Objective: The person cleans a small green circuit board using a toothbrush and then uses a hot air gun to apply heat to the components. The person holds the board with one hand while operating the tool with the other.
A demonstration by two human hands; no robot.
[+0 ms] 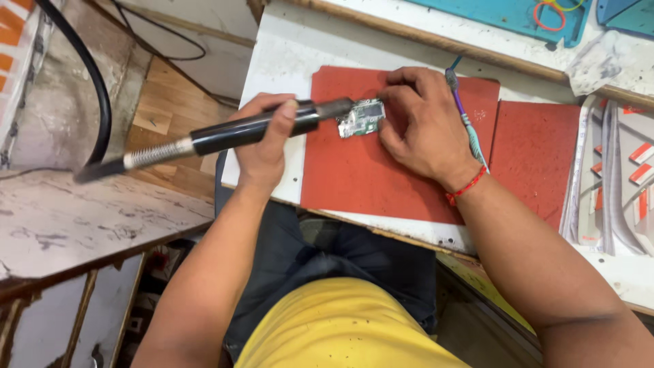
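White bench (286, 61) fills the upper middle of the view, scuffed and worn, with a red mat (354, 170) laid on it and a second red mat (535, 157) just beside it to the right. Grey and orange strips (613, 177) lie stacked at the far right, cut off by the frame edge. A black cable (95, 88) curves down the left side over a wooden floor.

The left hand (266, 136) is wrapped closed around a black hot-air wand (231, 133), whose long axis runs nearly level, from lower left to upper right, with a metal spring collar at its rear. The nozzle end points right and sits at the left edge of a small circuit board (361, 117) lying flat on the mat.

The right hand (422, 129) comes from the opposite side, fingers curled down and pressed on the board's right edge, pinning it. A thin purple tool (462, 109) lies behind that hand. So the board sits between the two hands, touched by the right and met by the wand's tip.

Whether the nozzle actually touches the board cannot be told. The right fingertips are hidden under the knuckles, and the board's parts are too small to read.
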